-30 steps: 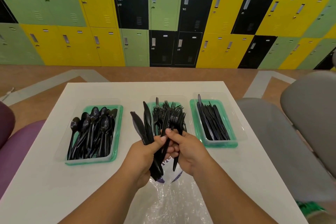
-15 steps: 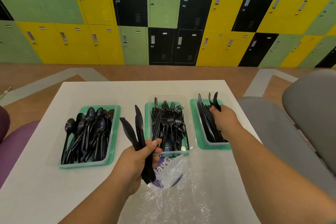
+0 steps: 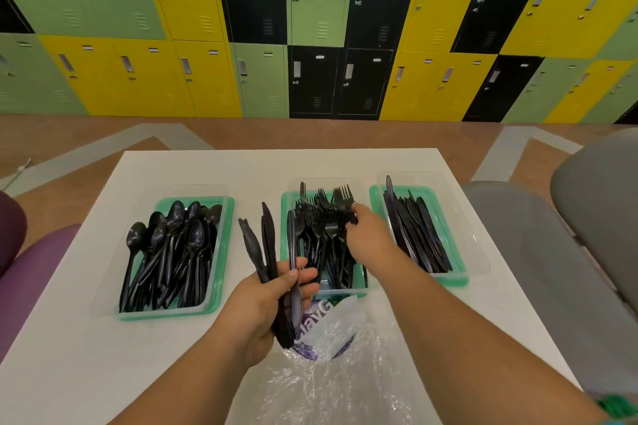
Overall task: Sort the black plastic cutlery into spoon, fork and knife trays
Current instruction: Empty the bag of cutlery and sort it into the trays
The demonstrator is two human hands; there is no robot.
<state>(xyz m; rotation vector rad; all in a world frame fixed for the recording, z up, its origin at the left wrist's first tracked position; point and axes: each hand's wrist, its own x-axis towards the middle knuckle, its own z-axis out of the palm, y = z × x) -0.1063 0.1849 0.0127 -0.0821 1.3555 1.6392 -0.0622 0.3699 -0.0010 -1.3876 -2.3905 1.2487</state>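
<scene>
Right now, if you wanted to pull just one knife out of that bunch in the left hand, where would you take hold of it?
Probably by the blade end. The knives fan upward out of the left hand, whose fingers wrap the handles. The blades stand apart in the air, so pinch one flat blade from above and draw it upward, along its length.

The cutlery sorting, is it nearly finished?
Mostly. The spoon tray, fork tray and knife tray each hold a pile. The right hand is over the fork tray with forks at its fingertips. The left hand grips a bunch of knives to sort. Whether the plastic bag holds more, I cannot tell.
</scene>
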